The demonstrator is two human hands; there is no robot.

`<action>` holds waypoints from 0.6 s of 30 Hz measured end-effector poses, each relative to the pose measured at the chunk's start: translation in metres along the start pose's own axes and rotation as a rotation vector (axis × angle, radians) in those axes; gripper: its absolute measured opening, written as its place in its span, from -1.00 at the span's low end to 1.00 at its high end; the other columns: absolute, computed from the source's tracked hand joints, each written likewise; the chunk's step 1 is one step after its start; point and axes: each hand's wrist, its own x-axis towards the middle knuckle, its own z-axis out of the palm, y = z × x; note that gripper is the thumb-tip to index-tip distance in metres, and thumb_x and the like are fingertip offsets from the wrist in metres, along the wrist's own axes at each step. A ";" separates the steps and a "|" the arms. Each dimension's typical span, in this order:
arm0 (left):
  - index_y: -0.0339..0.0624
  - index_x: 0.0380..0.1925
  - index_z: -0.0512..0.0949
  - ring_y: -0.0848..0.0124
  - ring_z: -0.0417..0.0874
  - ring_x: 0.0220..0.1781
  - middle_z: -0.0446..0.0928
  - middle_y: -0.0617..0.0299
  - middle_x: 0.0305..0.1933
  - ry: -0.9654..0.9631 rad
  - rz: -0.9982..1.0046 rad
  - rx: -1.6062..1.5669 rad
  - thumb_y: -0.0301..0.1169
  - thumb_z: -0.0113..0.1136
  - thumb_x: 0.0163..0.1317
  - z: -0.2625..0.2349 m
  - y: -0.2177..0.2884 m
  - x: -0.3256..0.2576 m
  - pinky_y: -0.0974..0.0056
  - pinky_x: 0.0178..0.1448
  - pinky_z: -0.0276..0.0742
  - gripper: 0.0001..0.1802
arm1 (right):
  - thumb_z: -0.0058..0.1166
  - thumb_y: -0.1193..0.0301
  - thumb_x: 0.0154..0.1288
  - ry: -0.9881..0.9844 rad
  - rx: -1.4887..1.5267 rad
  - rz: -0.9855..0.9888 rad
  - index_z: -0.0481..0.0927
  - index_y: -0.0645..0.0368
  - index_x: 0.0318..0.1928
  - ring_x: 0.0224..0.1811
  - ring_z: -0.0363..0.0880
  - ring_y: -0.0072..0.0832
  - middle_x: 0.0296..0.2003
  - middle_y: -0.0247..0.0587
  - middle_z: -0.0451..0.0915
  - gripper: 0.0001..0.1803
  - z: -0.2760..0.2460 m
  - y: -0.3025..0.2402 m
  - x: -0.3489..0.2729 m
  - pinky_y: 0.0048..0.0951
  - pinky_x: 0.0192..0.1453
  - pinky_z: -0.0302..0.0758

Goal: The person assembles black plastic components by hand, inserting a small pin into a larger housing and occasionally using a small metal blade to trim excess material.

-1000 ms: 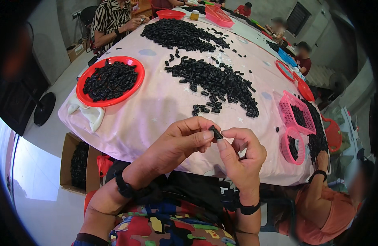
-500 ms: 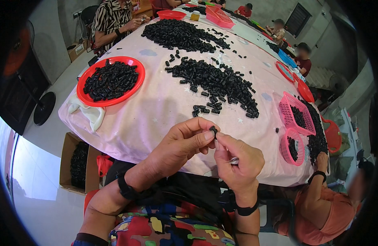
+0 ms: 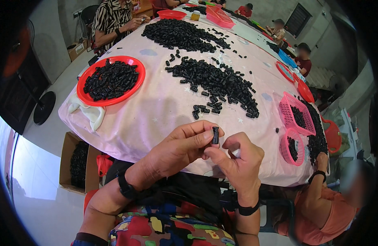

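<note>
Between the thumb and fingers of my left hand (image 3: 178, 145) stands a small black cylindrical plastic part (image 3: 215, 135), held upright over the near side of the table. Close to its right, my right hand (image 3: 243, 162) is apart from the part, fingers curled. A pale, silvery end of some small object (image 3: 236, 153) shows inside that hand; its kind is hidden by the fingers. Beyond both hands lies a loose pile of similar black parts (image 3: 215, 82). To the left, a round red tray (image 3: 142, 78) holds many more of them.
A larger black heap (image 3: 176, 35) lies farther back on the pink tablecloth (image 3: 135, 131). Pink baskets (image 3: 285, 117) stand at the right, near a co-worker's hand (image 3: 321, 160). A cardboard box (image 3: 66, 164) of black parts sits on the floor at left. Other people sit around the table.
My right hand has drawn away from the black part, a little down and right. The part, still in my left hand, now stands upright with its length showing.
</note>
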 end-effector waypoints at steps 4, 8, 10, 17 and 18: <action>-0.24 -0.03 0.46 0.55 0.50 -0.13 0.49 0.28 -0.19 -0.031 -0.024 0.002 -0.28 0.08 0.36 0.002 0.001 0.000 0.44 0.00 0.42 -0.70 | 0.39 -0.05 -0.08 -0.045 0.004 0.010 0.46 0.20 -0.51 -0.70 0.50 -0.38 -0.67 -0.21 0.49 -0.44 0.001 0.002 0.001 -0.48 -0.62 0.38; -0.24 -0.02 0.46 0.55 0.50 -0.13 0.50 0.27 -0.18 -0.062 -0.053 -0.002 -0.30 0.08 0.35 -0.002 0.001 0.000 0.45 0.00 0.43 -0.70 | 0.36 -0.11 -0.10 -0.073 -0.021 0.039 0.44 0.19 -0.53 -0.69 0.50 -0.36 -0.68 -0.20 0.48 -0.40 0.001 0.003 0.001 -0.46 -0.61 0.39; -0.24 -0.02 0.46 0.55 0.51 -0.13 0.50 0.26 -0.17 -0.088 -0.056 0.004 -0.31 0.09 0.35 -0.001 0.000 0.000 0.45 0.01 0.44 -0.70 | 0.35 -0.13 -0.10 -0.077 -0.031 0.025 0.44 0.19 -0.53 -0.69 0.51 -0.35 -0.68 -0.20 0.48 -0.39 0.000 0.005 0.001 -0.46 -0.61 0.39; -0.25 0.02 0.44 0.56 0.52 -0.09 0.51 0.27 -0.09 -0.076 -0.046 0.017 -0.33 0.08 0.36 -0.001 -0.001 0.001 0.44 0.03 0.46 -0.69 | 0.35 -0.12 -0.06 -0.118 -0.051 0.006 0.46 0.21 -0.50 -0.65 0.51 -0.59 -0.70 -0.30 0.51 -0.39 0.000 0.008 0.000 -0.56 -0.55 0.41; -0.25 0.03 0.44 0.56 0.53 -0.07 0.51 0.27 -0.07 -0.091 -0.047 0.007 -0.34 0.08 0.36 -0.002 -0.001 0.001 0.43 0.05 0.46 -0.69 | 0.35 -0.12 -0.06 -0.118 -0.052 0.007 0.46 0.21 -0.50 -0.65 0.51 -0.59 -0.70 -0.30 0.51 -0.39 -0.001 0.008 0.000 -0.56 -0.55 0.41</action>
